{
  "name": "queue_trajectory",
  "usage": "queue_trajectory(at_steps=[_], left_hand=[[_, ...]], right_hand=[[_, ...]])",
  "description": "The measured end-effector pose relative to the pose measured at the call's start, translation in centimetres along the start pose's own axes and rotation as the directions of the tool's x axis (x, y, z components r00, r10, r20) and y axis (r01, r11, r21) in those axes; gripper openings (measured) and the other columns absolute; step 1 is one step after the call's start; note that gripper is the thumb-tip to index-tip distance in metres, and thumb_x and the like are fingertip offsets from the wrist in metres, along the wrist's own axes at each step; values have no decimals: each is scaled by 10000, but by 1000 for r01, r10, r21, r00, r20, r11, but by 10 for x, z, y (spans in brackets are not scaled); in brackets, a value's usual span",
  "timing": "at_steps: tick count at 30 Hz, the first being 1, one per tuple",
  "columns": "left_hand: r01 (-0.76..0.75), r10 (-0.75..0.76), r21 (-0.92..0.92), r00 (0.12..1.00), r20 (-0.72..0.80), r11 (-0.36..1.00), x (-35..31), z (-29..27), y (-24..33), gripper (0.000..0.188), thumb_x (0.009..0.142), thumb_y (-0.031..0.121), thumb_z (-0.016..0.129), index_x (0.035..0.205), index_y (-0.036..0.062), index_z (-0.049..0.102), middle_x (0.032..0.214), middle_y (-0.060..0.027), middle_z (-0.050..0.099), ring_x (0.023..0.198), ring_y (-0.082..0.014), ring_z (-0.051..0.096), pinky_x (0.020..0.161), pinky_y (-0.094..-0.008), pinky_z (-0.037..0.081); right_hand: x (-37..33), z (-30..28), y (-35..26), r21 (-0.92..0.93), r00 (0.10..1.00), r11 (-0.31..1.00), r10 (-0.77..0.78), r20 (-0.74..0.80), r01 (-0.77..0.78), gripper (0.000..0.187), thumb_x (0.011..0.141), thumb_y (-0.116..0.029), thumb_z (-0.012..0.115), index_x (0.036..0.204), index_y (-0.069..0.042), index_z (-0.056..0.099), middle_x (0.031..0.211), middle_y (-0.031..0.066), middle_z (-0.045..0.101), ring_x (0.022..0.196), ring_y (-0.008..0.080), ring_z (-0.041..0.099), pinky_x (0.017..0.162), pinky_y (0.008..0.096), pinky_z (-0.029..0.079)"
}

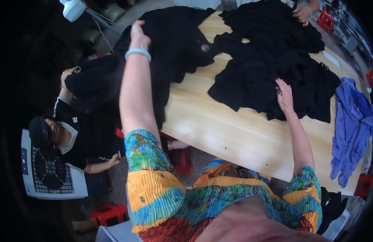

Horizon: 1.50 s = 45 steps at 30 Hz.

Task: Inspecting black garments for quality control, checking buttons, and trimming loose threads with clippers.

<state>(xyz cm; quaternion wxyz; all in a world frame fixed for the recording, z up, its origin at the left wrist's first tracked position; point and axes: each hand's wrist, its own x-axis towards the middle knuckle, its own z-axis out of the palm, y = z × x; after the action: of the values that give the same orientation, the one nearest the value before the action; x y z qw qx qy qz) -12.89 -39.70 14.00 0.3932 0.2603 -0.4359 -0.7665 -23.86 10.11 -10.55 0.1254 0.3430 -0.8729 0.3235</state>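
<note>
My left arm, with a pale bangle (138,53) on the wrist, stretches far out over a large black garment (170,44). My left hand (140,37) is open at that cloth, fingers extended; whether it presses on it I cannot tell. My right hand (286,99) lies open on another rumpled black garment (255,80), its fingers stretched out. A small dark, shiny thing (278,89) shows beside those fingers, too small to make out. The left garment hangs over the table's left side.
At the left, a seated co-worker's hand (67,77) touches the hanging cloth. Another person's hand (301,15) is at the far right garments. A blue-violet garment (349,121) drapes over the right end of the pale wooden table (202,117). Red stools (110,214) and a fan unit (53,169) stand below.
</note>
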Motion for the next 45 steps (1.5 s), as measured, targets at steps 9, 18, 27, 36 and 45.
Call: queue_trajectory(at_steps=[9, 18, 27, 36, 45], left_hand=[[350, -385, 304, 921, 62, 886, -34, -44, -75, 221, 804, 205, 471, 649, 47, 479, 674, -114, 557, 603, -207, 548, 537, -284, 460], [-70, 630, 919, 748, -208, 387, -102, -38, -116, 586, 706, 348, 638, 1093, -20, 397, 1092, -241, 386, 1014, -388, 429, 837, -424, 378], [146, 282, 705, 846, -453, 694, -110, -71, -167, 623, 726, 186, 581, 1229, -48, 297, 1263, -303, 284, 1106, -407, 397, 909, -398, 370], [-65, 189, 291, 887, -422, 954, -120, -131, -136, 235, 773, 155, 479, 918, -22, 532, 970, -142, 507, 715, -243, 540, 443, -288, 479], [-155, 530, 601, 671, -518, 784, -103, -134, -86, 307, 739, 102, 470, 988, -77, 481, 1034, -232, 478, 880, -343, 499, 726, -394, 426]], right_hand=[[-10, -6, 1, -2, 999, 999, 33, -1, -33, 452, 763, 21, 385, 1186, -124, 456, 1249, 87, 431, 1195, 227, 358, 1015, 409, 196], [-6, -1, 0, -23, 999, 1000, 16, -39, -16, 475, 758, 20, 379, 1198, -144, 445, 1254, 81, 422, 1196, 222, 355, 1016, 418, 199], [-17, 5, 1, -16, 999, 999, 33, -31, -34, 474, 771, 10, 389, 1209, -164, 437, 1264, 69, 411, 1207, 213, 339, 1020, 398, 204], [-26, 0, -4, -33, 999, 999, -4, -54, 2, 415, 806, -23, 388, 1201, -141, 438, 1270, 80, 402, 1214, 231, 326, 1015, 385, 223], [-28, 6, -9, -27, 981, 999, -36, -191, 31, 360, 775, 3, 413, 1132, -13, 464, 1155, 188, 468, 1112, 326, 411, 952, 373, 323]])
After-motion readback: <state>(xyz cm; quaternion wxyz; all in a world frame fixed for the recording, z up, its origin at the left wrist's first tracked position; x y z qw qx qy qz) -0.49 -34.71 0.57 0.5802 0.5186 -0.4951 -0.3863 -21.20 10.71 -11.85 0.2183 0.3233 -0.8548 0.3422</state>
